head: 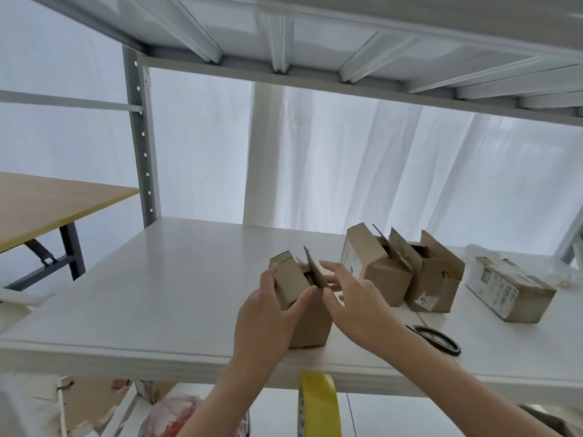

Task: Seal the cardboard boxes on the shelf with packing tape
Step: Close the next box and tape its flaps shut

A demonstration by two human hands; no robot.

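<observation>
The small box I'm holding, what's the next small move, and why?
Probably fold the upright flap down flat with the right hand. The small box is steadied by the left hand, its top is open, and the yellow tape can't go on until the flaps are closed.

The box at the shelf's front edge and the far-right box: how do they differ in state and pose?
The front box has its flaps up; the far-right box is closed. The front box stands tall, the far-right box lies low. The left hand grips the front box; nothing touches the far-right box. Both are brown cardboard.
</observation>
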